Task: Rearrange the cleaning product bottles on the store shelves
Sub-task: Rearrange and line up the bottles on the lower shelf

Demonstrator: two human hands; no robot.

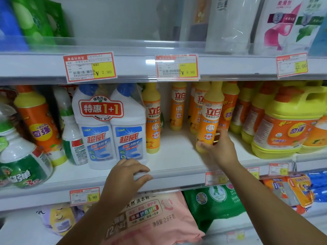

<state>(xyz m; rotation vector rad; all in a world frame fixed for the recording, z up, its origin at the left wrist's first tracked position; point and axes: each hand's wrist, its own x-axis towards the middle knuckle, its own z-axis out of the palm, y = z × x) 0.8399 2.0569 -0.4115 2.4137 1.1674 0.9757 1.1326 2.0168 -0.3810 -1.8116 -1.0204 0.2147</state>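
**Middle shelf, head view.** The task's thing is a slim dish-detergent bottle (209, 117) with a yellow neck and base and an orange label with white characters. It stands well to the right of the shrink-wrapped twin-pack of white toilet-cleaner bottles (109, 128), and it leans slightly, with its top further right than its base. Whether the base touches the shelf board cannot be told.

The right hand (218, 145) grasps the bottle low down, thumb across the front of the base and fingers wrapped behind. The left hand (127, 175), just below the twin-pack, clasps the shelf lip (177, 174) with curled fingers.

- **Right of the twin-pack:** A matching detergent bottle (152, 121) stands upright, touching the twin-pack's right side. Two more (177, 106) (196, 106) stand further right and deeper in.
- **Behind the grasped bottle:** Orange-labelled bottles (230, 106) crowd close behind it.
- **Far right of the twin-pack:** A large yellow handled jug (286, 124) closes off that side.
- **Left of the twin-pack:** A green-and-white bottle (70, 124) stands here, with an orange bottle (39, 121) beyond it.
- **Above the twin-pack:** A price tag (89, 67) is fixed to the upper rail.
- **Below the twin-pack:** A pink laundry-powder bag (150, 214) lies beside a green bag (215, 200).
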